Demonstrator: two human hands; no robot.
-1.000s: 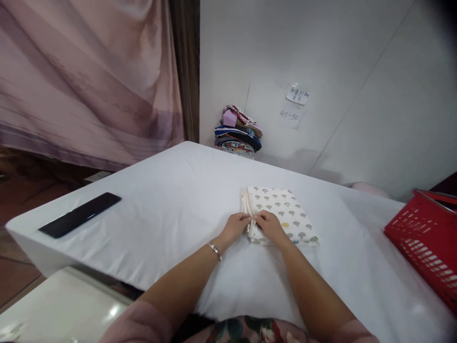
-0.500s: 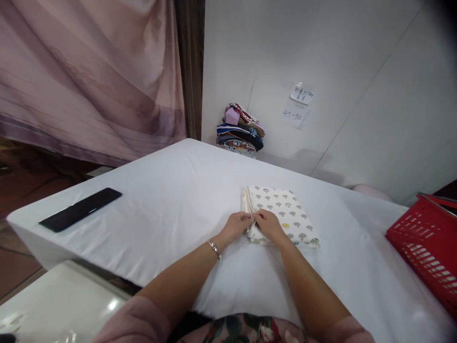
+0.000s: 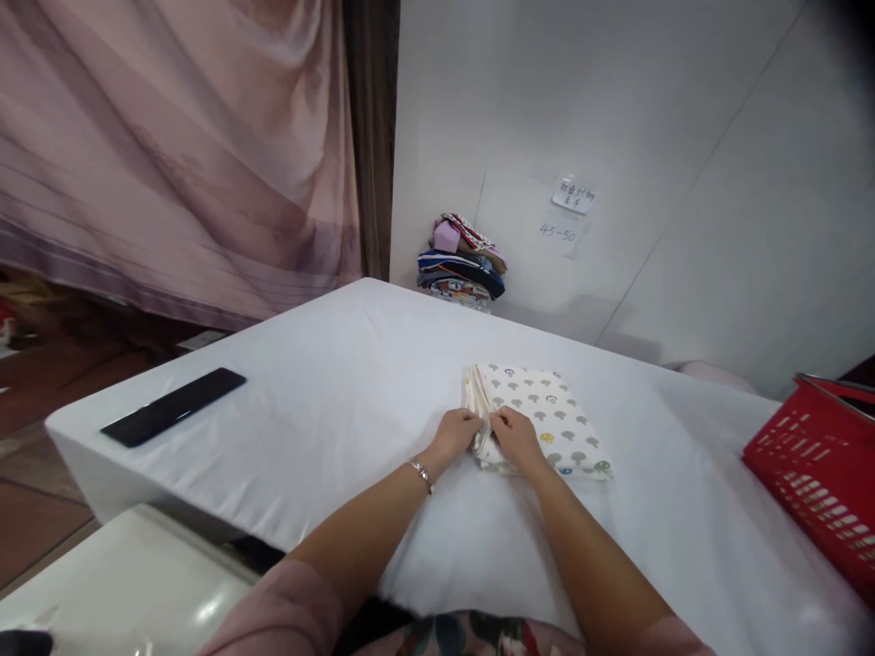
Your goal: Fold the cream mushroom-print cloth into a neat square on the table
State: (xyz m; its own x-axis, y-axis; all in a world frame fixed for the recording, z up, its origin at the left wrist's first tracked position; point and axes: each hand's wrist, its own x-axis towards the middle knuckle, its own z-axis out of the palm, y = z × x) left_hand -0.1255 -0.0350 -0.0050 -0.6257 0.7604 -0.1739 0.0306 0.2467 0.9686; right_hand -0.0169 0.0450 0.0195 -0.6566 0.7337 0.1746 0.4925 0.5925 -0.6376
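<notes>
A folded white cloth with a small mushroom print (image 3: 547, 419) lies on the white-covered table (image 3: 328, 392). My left hand (image 3: 457, 432) pinches the cloth's near left edge, fingers closed on the fabric layers. My right hand (image 3: 516, 437) rests right beside it on the same edge, fingers curled and gripping the cloth. The two hands almost touch. A thin bracelet sits on my left wrist.
A black flat device (image 3: 173, 406) lies near the table's left edge. A red plastic basket (image 3: 817, 478) stands at the right. A stack of folded colourful clothes (image 3: 463, 264) sits at the far end by the wall. A pink curtain hangs at left.
The hands stay on the cloth's near left edge with only slight finger movement. The view has shifted a little because my head moved.
</notes>
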